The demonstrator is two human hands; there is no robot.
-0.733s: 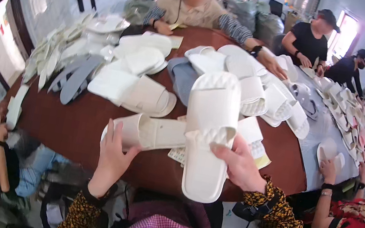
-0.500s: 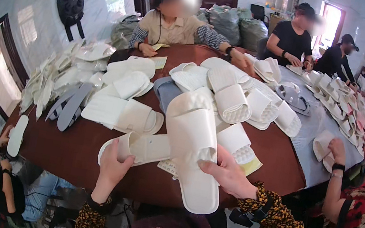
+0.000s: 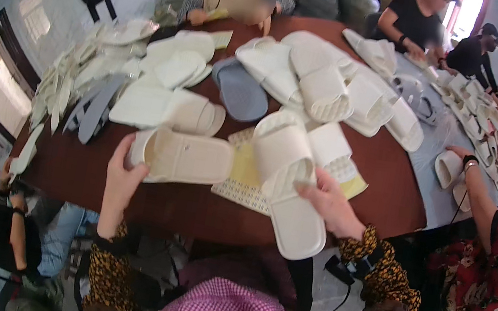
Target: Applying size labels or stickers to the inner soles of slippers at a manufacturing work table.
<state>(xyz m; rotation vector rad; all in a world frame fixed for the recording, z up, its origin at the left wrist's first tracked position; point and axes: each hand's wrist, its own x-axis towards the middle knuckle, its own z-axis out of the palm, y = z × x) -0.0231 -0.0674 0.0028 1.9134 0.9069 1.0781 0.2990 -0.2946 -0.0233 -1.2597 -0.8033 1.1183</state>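
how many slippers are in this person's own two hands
2: one slipper has its strap end in the left hand, heel pointing right; another slipper is gripped near its middle by the right hand, heel toward the body.

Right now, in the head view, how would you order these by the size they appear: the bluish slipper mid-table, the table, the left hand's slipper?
1. Table
2. Slipper in the left hand
3. Bluish slipper
The held slipper may gain from being nearer the camera; real sizes I cannot tell.
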